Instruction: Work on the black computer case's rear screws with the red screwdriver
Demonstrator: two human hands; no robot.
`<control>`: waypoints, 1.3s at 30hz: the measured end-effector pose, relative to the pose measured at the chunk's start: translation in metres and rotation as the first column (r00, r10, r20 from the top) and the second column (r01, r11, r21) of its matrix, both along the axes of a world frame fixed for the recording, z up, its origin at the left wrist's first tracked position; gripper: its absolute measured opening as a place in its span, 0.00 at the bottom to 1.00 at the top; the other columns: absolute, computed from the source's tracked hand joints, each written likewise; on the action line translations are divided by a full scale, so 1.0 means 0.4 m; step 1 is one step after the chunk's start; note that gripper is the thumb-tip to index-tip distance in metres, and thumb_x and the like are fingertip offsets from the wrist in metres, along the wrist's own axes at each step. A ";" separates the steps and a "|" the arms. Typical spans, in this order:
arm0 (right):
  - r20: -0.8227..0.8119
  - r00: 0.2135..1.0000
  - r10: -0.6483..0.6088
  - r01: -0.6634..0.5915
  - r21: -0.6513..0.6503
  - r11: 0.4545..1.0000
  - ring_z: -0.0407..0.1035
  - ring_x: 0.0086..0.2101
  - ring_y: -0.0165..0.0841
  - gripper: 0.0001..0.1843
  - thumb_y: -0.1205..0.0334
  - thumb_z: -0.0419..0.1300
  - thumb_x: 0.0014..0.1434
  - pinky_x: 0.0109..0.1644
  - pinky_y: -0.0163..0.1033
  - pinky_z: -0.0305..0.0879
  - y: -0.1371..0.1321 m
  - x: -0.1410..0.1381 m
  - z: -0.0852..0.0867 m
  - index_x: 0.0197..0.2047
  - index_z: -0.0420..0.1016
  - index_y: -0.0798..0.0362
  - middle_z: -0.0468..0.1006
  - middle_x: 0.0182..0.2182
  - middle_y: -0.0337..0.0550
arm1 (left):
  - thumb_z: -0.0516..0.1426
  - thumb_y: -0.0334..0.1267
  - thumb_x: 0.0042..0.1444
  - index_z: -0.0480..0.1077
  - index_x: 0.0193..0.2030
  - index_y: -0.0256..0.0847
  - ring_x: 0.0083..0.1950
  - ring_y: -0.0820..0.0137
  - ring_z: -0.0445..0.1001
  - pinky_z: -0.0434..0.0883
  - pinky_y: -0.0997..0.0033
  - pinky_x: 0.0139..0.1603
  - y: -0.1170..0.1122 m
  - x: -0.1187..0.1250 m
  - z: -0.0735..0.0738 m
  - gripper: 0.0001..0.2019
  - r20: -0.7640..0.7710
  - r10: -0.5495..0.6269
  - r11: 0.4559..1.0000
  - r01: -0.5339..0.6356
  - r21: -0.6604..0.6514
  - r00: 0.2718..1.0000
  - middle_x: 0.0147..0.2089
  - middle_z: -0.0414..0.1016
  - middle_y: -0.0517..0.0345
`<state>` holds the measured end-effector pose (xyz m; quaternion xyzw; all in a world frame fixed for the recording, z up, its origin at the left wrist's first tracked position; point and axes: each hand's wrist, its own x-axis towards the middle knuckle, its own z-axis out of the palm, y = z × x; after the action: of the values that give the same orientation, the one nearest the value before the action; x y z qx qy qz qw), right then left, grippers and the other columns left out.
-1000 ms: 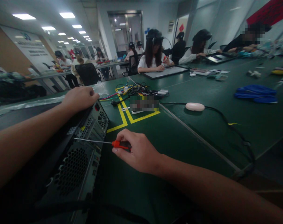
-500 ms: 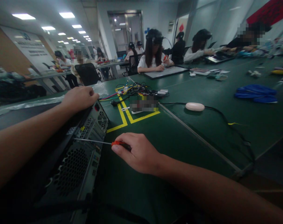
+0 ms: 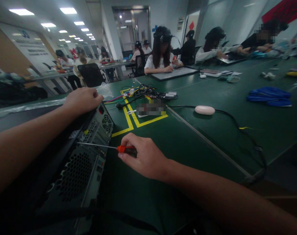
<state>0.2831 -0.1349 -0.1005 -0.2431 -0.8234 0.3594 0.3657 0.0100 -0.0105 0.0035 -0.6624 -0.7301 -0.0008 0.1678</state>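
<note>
A black computer case (image 3: pixel 38 153) lies at the left, its metal rear panel (image 3: pixel 95 140) with fan grilles and ports facing right. My left hand (image 3: pixel 82 101) is closed over the case's far top corner, fingers curled at the edge and partly hidden. In my right hand (image 3: pixel 144 156) is a screwdriver (image 3: pixel 120 148) with a red-orange handle, pinched between thumb and fingers. Its long thin shaft points left, and the tip meets the upper edge of the rear panel, between the large grille and the smaller vents. Whether the tip sits in a screw I cannot tell.
Behind the case lies a tangle of cables (image 3: pixel 148 91) beside yellow tape (image 3: pixel 152 121) on the green table (image 3: pixel 192 156). A pale oval object (image 3: pixel 204 110) rests on a black cable. Blue folded cloth (image 3: pixel 268 96) is at the right. Several people work across the table.
My right fingers have loosened and shifted on the screwdriver handle, showing more of it. The shaft's tip stays at about the same place, and my left hand keeps its hold on the case.
</note>
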 end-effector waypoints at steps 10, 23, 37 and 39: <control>-0.005 1.000 0.007 -0.007 0.008 1.000 0.75 0.36 0.33 0.08 0.60 0.63 0.68 0.40 0.39 0.69 0.004 -0.001 -0.001 0.46 0.69 0.49 0.80 0.38 0.39 | 0.44 0.52 0.65 0.78 0.55 0.30 0.58 0.41 0.79 0.76 0.41 0.56 0.001 -0.002 0.000 0.31 -0.008 0.008 1.000 -0.008 0.000 1.000 0.55 0.80 0.29; -0.010 1.000 0.014 -0.014 0.008 1.000 0.76 0.38 0.34 0.08 0.60 0.63 0.68 0.44 0.40 0.70 0.000 0.000 0.000 0.47 0.69 0.50 0.80 0.40 0.40 | 0.44 0.52 0.66 0.77 0.57 0.32 0.59 0.44 0.78 0.74 0.45 0.59 -0.014 0.015 0.006 0.31 0.001 0.042 0.999 -0.042 -0.002 0.999 0.58 0.80 0.31; -0.011 1.000 0.006 -0.006 -0.010 1.000 0.75 0.36 0.34 0.08 0.59 0.63 0.68 0.42 0.39 0.69 0.001 -0.002 -0.001 0.46 0.69 0.49 0.80 0.39 0.40 | 0.44 0.52 0.66 0.77 0.55 0.33 0.57 0.46 0.78 0.75 0.46 0.58 -0.003 0.003 0.005 0.30 -0.019 0.030 0.999 -0.030 -0.026 0.999 0.56 0.80 0.31; -0.020 1.000 0.008 -0.008 -0.007 1.000 0.75 0.36 0.33 0.08 0.60 0.63 0.67 0.41 0.39 0.69 0.002 -0.002 0.000 0.46 0.69 0.50 0.80 0.38 0.39 | 0.44 0.52 0.66 0.77 0.55 0.33 0.57 0.47 0.78 0.75 0.47 0.58 -0.002 0.001 0.004 0.30 -0.013 0.025 1.000 -0.025 -0.019 1.000 0.56 0.80 0.31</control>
<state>0.2825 -0.1341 -0.1006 -0.2376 -0.8193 0.3664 0.3716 0.0105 -0.0113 0.0050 -0.6548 -0.7373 0.0123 0.1661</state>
